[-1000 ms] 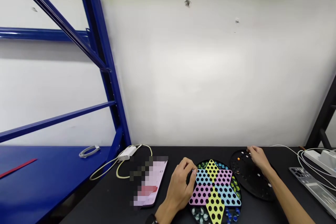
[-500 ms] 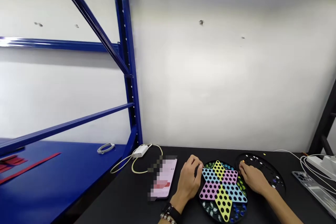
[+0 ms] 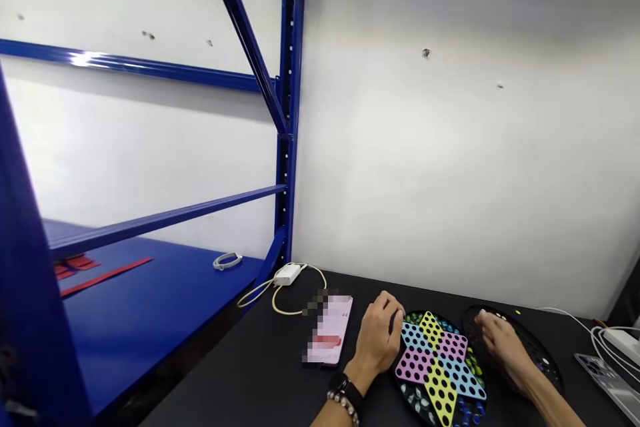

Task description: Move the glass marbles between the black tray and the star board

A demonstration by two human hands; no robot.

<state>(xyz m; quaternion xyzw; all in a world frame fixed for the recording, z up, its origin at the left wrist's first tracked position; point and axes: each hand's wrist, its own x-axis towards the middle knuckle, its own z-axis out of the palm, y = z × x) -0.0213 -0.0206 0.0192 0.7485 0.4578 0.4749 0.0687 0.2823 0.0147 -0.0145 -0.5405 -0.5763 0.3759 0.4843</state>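
Observation:
A round Chinese checkers board (image 3: 440,370) lies on the black table, its star in yellow, blue and pink, with glass marbles in the pockets around the star. At its left edge rests my left hand (image 3: 377,337), fingers curled, thumb beside the rim; anything in the fingers is hidden. My right hand (image 3: 505,347) is over a black round tray (image 3: 537,347) to the right of the board, its fingertips pinched together near the tray's far left side. Whatever they pinch is too small to name. A few small white and coloured spots or pieces show in the tray.
A pink-screened phone (image 3: 330,330) lies left of my left hand. Behind it sits a white charger (image 3: 289,274) with its cable. Another phone-like device (image 3: 610,373) and white cables (image 3: 600,340) lie at right. A blue shelf frame (image 3: 290,113) stands left.
The camera view has turned left, so everything sits farther right in the picture. My right hand has shifted slightly over the tray, fingers still pinched. My left hand stays by the board.

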